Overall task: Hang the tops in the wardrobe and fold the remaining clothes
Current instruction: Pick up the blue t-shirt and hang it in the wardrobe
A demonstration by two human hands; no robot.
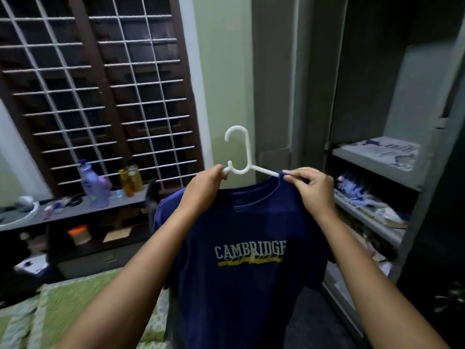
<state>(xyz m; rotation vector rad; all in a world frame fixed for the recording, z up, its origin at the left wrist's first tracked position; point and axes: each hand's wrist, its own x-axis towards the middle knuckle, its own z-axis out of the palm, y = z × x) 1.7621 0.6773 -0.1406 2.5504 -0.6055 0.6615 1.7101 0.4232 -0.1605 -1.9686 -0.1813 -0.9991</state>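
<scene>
Two hands: left hand [205, 187], right hand [312, 187] hold hanger [242, 157], T-shirt [246, 260]; wardrobe [377, 157] right.

Two bare forearms and hands, nothing worn on them

Both forearms come into view uncovered, one from about 7 o'clock and the other from about 5 o'clock, with no sleeve edge showing anywhere along them. The left hand [205, 187] and right hand [313, 188] carry no glove, ring, watch or bracelet. The fingernails that show on the right hand look short and unpainted.
</scene>
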